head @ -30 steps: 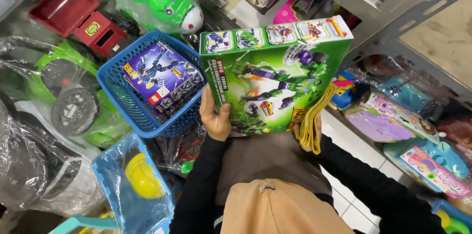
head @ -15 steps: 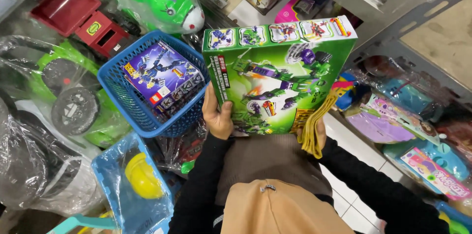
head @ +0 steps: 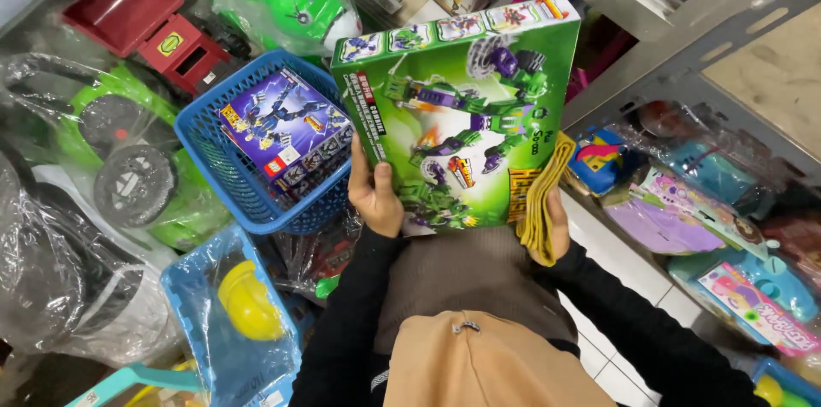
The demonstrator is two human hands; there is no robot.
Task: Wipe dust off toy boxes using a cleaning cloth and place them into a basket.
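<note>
A grey metal shelf rack (head: 684, 5) runs across the upper right, its slotted upright slanting down toward the white tiled floor (head: 616, 262). Below the rack, on the floor side, lie packaged toys in clear plastic (head: 684, 210). Left of the rack stands a blue plastic basket (head: 218, 176) with a purple box inside. Farther left of the rack sit a red toy truck (head: 145, 26) and a green ride-on car wrapped in plastic (head: 128, 150). The light is bright and even.
</note>
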